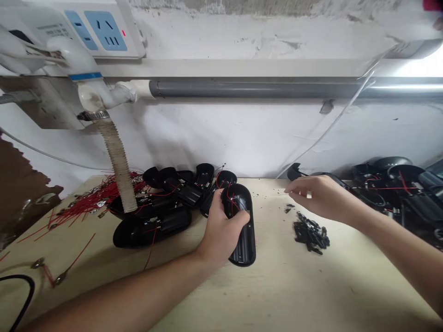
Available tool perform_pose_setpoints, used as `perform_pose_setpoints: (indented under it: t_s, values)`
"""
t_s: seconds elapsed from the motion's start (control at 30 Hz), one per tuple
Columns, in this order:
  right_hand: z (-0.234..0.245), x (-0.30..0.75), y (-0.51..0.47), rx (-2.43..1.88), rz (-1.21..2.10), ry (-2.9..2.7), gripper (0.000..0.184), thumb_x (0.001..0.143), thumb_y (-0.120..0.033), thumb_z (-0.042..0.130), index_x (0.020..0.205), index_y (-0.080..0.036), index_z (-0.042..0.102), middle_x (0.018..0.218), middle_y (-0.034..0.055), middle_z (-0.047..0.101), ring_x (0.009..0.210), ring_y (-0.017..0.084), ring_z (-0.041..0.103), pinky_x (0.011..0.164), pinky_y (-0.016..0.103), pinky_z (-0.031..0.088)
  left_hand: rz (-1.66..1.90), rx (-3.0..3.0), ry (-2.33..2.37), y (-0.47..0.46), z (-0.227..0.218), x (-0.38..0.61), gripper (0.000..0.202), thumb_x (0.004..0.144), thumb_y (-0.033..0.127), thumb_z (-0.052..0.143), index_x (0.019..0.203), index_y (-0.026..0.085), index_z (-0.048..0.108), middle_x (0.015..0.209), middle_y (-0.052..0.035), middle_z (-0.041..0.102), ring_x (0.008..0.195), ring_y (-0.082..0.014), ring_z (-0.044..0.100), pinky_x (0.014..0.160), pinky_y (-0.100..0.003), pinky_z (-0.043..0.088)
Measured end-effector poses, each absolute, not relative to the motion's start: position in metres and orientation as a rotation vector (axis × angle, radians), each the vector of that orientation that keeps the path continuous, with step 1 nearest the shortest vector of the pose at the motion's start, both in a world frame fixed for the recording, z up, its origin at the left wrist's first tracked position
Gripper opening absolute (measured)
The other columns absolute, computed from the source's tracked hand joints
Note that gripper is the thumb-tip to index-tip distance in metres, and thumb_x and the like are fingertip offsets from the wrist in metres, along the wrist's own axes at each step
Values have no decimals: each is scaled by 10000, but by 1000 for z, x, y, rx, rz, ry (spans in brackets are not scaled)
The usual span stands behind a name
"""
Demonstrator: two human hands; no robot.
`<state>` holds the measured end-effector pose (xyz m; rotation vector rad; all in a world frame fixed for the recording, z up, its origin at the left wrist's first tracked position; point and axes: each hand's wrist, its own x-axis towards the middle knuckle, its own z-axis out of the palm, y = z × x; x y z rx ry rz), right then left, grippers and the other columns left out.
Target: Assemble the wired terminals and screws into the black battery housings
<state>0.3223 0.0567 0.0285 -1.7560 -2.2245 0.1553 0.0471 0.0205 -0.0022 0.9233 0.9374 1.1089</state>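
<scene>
My left hand (223, 226) is closed around a long black plastic housing (242, 251) with rounded ends. Its thumb presses across the inside, where a thin red wire shows. Over the table to the right, my right hand (313, 191) has thumb and fingertips drawn together in a pinch; whatever may be between them is too small to make out. Just below that hand lies a pile of small black parts (311, 234), with a few loose bits nearer the wall. Similar black housings (175, 219) with red wires lie left of my left hand.
More black housings (411, 184) are heaped at the right. A bundle of red wires (100, 196) with metal discs lies at the left, beside a hanging ribbed hose (119, 161). A grey pipe (242, 89) and a power strip (104, 30) run along the wall.
</scene>
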Motion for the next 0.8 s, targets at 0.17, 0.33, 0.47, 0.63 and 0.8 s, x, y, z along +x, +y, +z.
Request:
perform_pose_setpoints:
  t_s: [0.17, 0.33, 0.47, 0.63, 0.8]
  values:
    - [28, 329, 58, -1895, 304, -2369, 286, 917, -237, 612, 1059, -205, 858, 956, 98, 807, 830, 250, 752, 738, 390, 576, 1090, 933, 940, 21, -4, 47, 439, 736, 238, 698, 1090, 248, 439, 842, 57, 519, 517, -133, 590, 471, -338, 561]
    - [22, 325, 60, -1807, 301, -2481, 243, 911, -141, 625, 952, -206, 856, 938, 85, 803, 828, 243, 737, 749, 388, 552, 1169, 1035, 979, 23, -8, 48, 362, 756, 181, 698, 1057, 220, 500, 903, 32, 540, 653, -98, 584, 600, -279, 549]
    - [21, 325, 61, -1742, 290, -2501, 196, 925, -128, 622, 859, -181, 799, 865, 79, 772, 784, 217, 704, 725, 357, 516, 1192, 1060, 973, 23, -9, 48, 347, 756, 161, 696, 1048, 215, 517, 909, 25, 551, 721, -107, 585, 666, -278, 545]
    - [21, 322, 62, -1671, 273, -2499, 167, 939, -130, 602, 859, -178, 740, 885, 75, 745, 780, 194, 673, 728, 329, 498, 1185, 1049, 961, 23, -9, 47, 364, 753, 153, 703, 1058, 220, 515, 912, 26, 555, 731, -107, 583, 680, -275, 538]
    - [18, 323, 63, -1664, 277, -2477, 180, 945, -123, 580, 871, -175, 736, 878, 80, 745, 792, 199, 672, 732, 329, 490, 1174, 1037, 946, 22, -8, 48, 382, 758, 160, 708, 1079, 225, 511, 902, 24, 564, 708, -112, 588, 648, -269, 531]
